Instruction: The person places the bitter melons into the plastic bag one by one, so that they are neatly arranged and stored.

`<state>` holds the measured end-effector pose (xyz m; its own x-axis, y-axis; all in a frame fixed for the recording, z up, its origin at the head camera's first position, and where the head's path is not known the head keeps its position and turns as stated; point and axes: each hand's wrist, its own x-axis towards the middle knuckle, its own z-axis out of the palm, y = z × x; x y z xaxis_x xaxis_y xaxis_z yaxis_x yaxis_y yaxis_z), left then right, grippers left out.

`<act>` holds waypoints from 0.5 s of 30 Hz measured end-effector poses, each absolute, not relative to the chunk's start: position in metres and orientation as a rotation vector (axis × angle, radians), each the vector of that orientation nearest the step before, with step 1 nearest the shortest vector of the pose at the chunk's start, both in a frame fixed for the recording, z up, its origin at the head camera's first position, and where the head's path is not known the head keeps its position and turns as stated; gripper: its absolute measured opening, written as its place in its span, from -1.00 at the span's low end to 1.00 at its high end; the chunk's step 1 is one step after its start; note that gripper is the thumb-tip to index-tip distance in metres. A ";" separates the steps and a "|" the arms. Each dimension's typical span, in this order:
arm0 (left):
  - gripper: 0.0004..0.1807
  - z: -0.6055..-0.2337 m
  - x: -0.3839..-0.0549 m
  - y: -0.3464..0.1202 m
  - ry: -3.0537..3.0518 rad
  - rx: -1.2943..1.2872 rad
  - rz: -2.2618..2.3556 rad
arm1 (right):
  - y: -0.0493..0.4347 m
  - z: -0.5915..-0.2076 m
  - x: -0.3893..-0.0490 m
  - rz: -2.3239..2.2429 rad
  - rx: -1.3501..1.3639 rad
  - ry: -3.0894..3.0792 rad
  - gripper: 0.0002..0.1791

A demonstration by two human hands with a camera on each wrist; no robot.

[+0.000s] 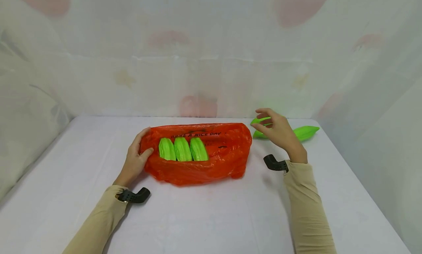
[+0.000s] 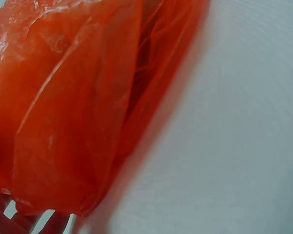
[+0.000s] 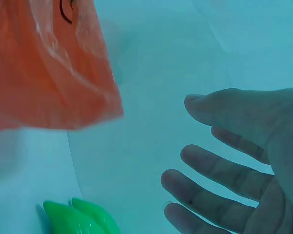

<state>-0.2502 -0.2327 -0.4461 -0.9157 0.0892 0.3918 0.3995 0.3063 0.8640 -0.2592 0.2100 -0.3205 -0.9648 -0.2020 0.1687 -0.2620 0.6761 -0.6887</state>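
An orange-red plastic bag (image 1: pixel 230 166) lies in the middle of the table, its mouth spread wide and black lettering on its back side. Three bright green, ridged, long pieces (image 1: pixel 182 150) stand side by side in the opening; their lower ends are hidden by the bag's front. My left hand (image 1: pixel 136 158) grips the bag's left edge, thumb at the front. Over the table right of the bag, my right hand (image 1: pixel 277 131) is held with fingers spread and nothing in them. Beneath and behind it lie more green pointed pieces (image 1: pixel 307 132), partly hidden by the hand.
White cloth covers the table (image 1: pixel 204 217). A pale printed curtain (image 1: pixel 204 74) hangs behind it and at both sides. Each wrist carries a black camera mount, such as the right one (image 1: pixel 274 163).
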 end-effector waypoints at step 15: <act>-0.34 -0.444 -0.249 -0.231 -2.332 -0.430 -1.618 | 0.237 -0.329 -0.262 1.159 0.279 -2.810 -0.45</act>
